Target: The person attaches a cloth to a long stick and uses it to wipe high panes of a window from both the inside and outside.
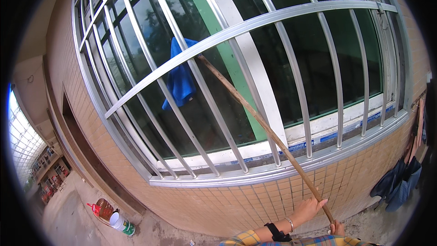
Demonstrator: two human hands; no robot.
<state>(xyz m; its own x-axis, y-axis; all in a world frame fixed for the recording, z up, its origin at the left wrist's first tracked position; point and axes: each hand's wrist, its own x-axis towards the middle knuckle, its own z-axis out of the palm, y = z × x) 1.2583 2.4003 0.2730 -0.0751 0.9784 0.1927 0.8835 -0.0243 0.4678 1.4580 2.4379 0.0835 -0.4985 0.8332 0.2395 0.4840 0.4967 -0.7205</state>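
Observation:
My left hand (307, 209) grips a long wooden stick (259, 119) near its lower part, below the window sill. Close to the stick's bottom end, my right hand (337, 228) is closed around it. The stick slants up and to the left, across the metal window bars (297, 75). At its far end a blue cloth (181, 82) hangs behind the bars, in front of the window glass (218, 109). Whether the cloth touches the pane I cannot tell. A bracelet and a black strap circle my left wrist.
A horizontal metal rail (252, 24) crosses the bars. Beige tiles (239, 201) cover the wall under the window. At lower left stand a white bucket (119, 222) and a woven basket (105, 208) with something red beside it. Dark cloth items (397, 184) hang at right.

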